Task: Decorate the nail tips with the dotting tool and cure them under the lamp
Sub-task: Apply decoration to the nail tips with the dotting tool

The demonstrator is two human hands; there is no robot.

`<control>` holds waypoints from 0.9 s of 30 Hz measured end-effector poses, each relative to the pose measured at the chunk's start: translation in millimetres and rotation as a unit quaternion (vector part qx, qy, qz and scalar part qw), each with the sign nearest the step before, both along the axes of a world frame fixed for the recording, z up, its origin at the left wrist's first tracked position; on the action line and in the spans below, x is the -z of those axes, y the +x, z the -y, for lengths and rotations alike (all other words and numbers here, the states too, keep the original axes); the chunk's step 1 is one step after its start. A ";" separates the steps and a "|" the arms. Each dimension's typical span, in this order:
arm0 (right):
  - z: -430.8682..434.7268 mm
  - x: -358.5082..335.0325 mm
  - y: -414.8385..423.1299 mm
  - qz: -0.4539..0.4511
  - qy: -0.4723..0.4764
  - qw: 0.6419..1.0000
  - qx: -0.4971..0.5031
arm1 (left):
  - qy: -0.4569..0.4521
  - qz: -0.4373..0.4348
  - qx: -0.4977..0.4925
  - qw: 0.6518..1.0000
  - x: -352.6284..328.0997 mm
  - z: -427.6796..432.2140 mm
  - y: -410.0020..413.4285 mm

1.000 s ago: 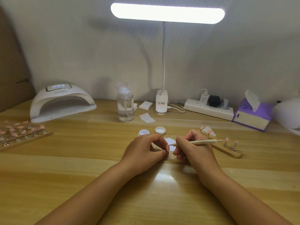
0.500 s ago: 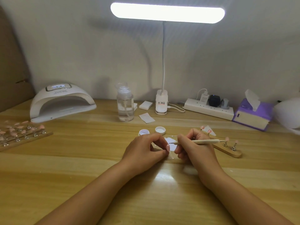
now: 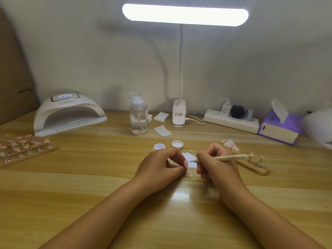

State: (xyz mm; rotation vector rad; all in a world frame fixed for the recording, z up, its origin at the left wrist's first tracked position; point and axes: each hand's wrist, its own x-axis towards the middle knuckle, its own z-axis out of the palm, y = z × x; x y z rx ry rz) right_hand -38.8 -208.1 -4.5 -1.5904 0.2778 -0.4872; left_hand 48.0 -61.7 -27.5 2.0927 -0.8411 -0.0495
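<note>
**As the tool's point settles at the nail, almost nothing else moves**

Though a second separates the pictures, the change is very small. The dotting tool (image 3: 231,157) has tipped a little, so its rear end now reaches further right over the wooden stand (image 3: 255,168). Its fine point has stayed at the same spot, just beside the left forefinger. The left hand (image 3: 159,168) has not shifted on the table (image 3: 89,177). Its grip is pressed together, thumb and forefinger pinching what looks like a small pink nail tip (image 3: 186,164), though it is too small to be sure it is not the finger's own nail. The right hand (image 3: 215,168) holds the tool like a pen, its grip curled round the front of the shaft. Between the two hands lies a white patch (image 3: 190,159) on a shiny clear sheet.

I judge that the decorating step is in progress: small, steady strokes or dots at the pinched tip, with both hands braced on the table. Whether the point touches the tip cannot be made out.

Curing looks some way off. The curing lamp (image 3: 69,114) stands well apart at the back left with its display lit and nothing visible inside. More pink tips wait on racks (image 3: 27,148) at the left edge and on the wooden stand.
</note>
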 end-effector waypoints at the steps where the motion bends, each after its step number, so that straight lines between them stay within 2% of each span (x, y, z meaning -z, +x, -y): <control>1: -0.4 0.7 0.6 -0.007 -0.004 1.000 0.003 | 0.000 0.000 -0.001 1.000 0.2 0.0 0.0; 27: -0.5 4.1 4.7 -0.029 -0.031 0.999 -0.007 | -0.003 0.000 0.001 1.000 0.4 0.4 0.4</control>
